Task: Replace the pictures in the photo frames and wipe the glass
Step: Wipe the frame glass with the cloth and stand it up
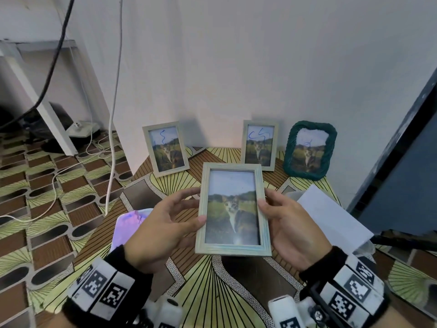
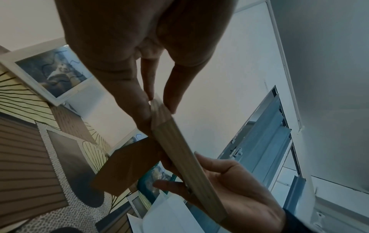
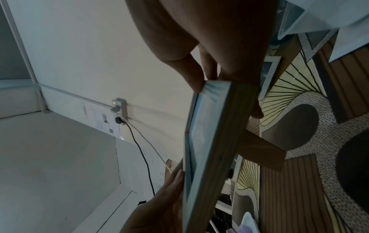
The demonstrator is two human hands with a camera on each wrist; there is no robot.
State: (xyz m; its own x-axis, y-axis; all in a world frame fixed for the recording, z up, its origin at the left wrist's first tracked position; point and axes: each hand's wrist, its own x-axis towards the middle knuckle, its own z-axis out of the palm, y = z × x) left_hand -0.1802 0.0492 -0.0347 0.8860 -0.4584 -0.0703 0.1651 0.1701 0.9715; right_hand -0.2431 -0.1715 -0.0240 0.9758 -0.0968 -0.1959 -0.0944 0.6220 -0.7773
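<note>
A pale wooden photo frame (image 1: 233,209) with a cat picture is held upright above the table between both hands. My left hand (image 1: 165,223) pinches its left edge, thumb on the front. My right hand (image 1: 286,223) grips the right edge, thumb on the front. In the left wrist view the frame's side edge (image 2: 179,151) runs between my fingers and its brown back stand (image 2: 127,167) sticks out. The right wrist view shows the frame (image 3: 209,149) edge-on. Three more cat frames lean on the wall: left (image 1: 165,149), middle (image 1: 259,145), green woven (image 1: 309,150), each with blue scribbles on its glass.
A patterned table (image 1: 208,292) sits in a wall corner. A pinkish cloth (image 1: 128,227) lies at its left, white paper sheets (image 1: 335,216) at its right. Cables (image 1: 113,114) hang down on the left; a dark door (image 1: 402,174) stands on the right.
</note>
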